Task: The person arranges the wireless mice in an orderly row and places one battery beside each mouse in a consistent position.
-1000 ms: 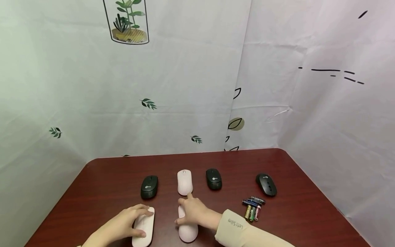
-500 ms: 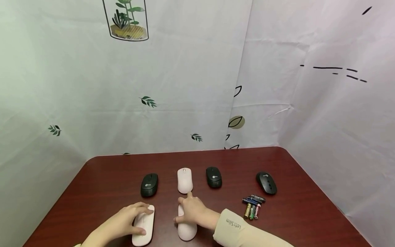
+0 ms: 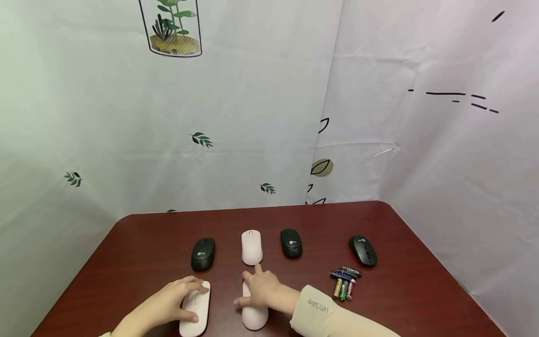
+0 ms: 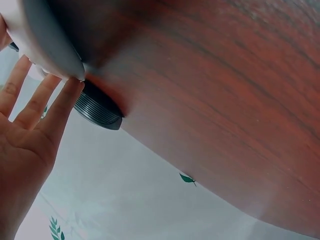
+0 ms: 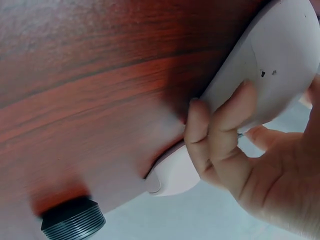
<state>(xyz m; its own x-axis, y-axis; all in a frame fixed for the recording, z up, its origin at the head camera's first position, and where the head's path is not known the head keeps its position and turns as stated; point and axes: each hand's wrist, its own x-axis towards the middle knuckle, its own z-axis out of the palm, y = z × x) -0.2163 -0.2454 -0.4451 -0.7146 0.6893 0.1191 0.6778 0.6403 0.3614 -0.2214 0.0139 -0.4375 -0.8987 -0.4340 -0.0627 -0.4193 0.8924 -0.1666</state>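
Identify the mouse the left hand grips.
The leftmost white mouse, the only one gripped by the left hand; the right hand grips the neighbouring white mouse.

the two nearest mice (image 3: 254,318) lie left of the batteries (image 3: 344,289).

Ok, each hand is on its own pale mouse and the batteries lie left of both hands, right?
No: in the head view, the batteries lie to the right of both the left hand and the right hand. Each hand is on its own pale mouse.
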